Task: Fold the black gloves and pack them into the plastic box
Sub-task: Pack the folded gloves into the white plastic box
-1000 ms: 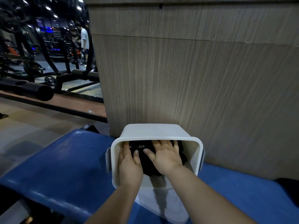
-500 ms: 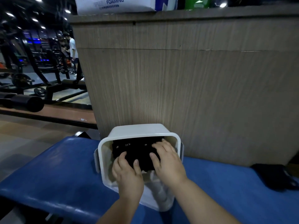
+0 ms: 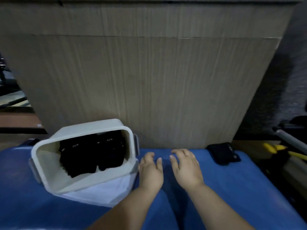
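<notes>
**Item:** black gloves, folded, packed inside the plastic box, which sits tilted on the blue worktop.
**Also:** a dark bundle, likely another glove, lies well right of the box.
**Handling (judged):** soft, light, limp fabric; best pinched across the fold so it does not spring open.
**Left hand**, just right of the box: grip loose, empty.
**Right hand**, further right of the box: grip loose, empty.

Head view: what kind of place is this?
Probably a gym, though not certain: a blue padded bench, dark metal equipment at the far left edge, and a wood-panelled counter behind it.
</notes>
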